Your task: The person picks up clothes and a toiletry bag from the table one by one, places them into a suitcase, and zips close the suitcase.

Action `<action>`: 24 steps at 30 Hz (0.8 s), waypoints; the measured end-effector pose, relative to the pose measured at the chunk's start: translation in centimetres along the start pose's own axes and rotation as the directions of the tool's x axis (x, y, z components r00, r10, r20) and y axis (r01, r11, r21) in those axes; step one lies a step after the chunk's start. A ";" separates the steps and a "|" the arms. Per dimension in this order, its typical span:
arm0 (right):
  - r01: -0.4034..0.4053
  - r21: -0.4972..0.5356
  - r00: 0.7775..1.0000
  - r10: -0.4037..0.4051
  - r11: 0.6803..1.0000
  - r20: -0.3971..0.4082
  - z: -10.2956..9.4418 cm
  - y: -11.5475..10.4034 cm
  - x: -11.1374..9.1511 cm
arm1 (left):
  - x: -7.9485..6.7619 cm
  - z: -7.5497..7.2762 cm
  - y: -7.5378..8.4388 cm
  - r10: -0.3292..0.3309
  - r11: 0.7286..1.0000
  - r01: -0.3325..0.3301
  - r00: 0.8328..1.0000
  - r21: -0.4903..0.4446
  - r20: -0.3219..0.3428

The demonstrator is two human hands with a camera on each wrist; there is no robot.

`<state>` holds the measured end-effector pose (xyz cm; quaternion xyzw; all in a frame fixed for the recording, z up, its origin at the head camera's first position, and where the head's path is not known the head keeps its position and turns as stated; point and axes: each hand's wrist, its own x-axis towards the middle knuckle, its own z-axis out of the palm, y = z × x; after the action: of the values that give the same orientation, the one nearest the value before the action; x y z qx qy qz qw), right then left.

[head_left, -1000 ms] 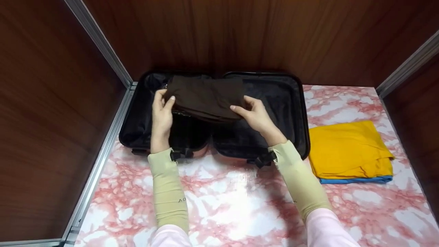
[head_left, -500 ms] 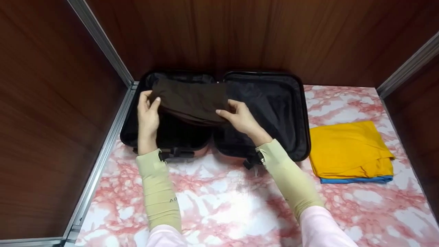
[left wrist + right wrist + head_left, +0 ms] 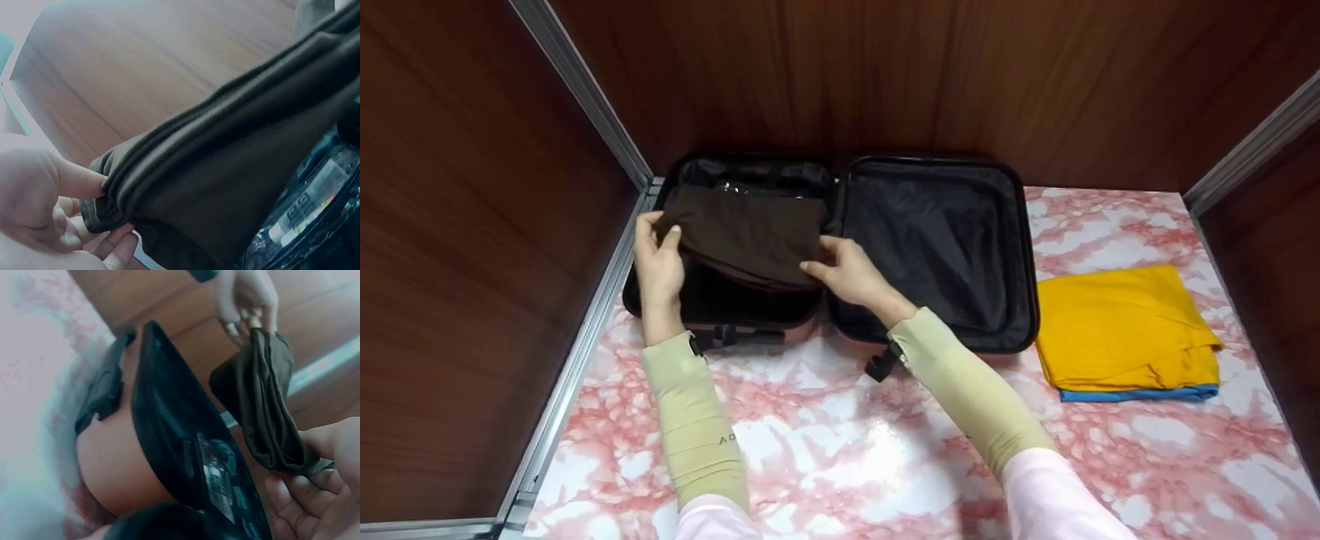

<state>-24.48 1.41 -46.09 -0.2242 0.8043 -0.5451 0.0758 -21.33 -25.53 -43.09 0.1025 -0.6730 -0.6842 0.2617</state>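
A folded dark brown cloth (image 3: 750, 236), several layers thick, is held up over the left half of an open suitcase (image 3: 934, 255). My left hand (image 3: 660, 264) pinches its left end between thumb and fingers. At the other end my right hand (image 3: 851, 270) grips the cloth the same way. In the left wrist view the stacked folds of the brown cloth (image 3: 208, 163) sag between the hands. Beneath it, inside the suitcase, lies a clear plastic pouch (image 3: 315, 197) with tubes in it, mostly hidden by the cloth in the head view.
A folded yellow cloth (image 3: 1125, 326) lies on top of a blue one (image 3: 1140, 394), right of the suitcase on the pink marbled surface (image 3: 825, 450). Brown wood-grain panels (image 3: 840, 75) with metal edging stand at the back and both sides.
Both hands have carried the brown cloth left and slightly toward me, from across the suitcase's middle to above its left half. The yellow and blue cloths stay put.
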 end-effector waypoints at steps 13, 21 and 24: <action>-0.023 -0.264 1.000 0.021 0.964 -0.010 2.4 0.2 0.0 | 0.3 -1.8 -1.9 -0.080 0.955 0.095 0.995 0.279 -0.066; 0.004 -0.413 0.999 0.017 0.911 0.048 3.6 0.3 -0.1 | 0.3 -2.2 -2.8 -0.102 0.912 0.133 0.990 0.387 -0.100; -0.001 -0.433 0.998 0.027 0.901 0.054 3.9 0.3 -0.1 | 0.2 -2.4 -3.3 -0.124 0.894 0.159 0.986 0.420 -0.109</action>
<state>-23.02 -1.71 -47.95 -0.2455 0.9043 -0.3454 0.0517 -21.03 -27.89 -46.42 0.2329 -0.7863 -0.5328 0.2089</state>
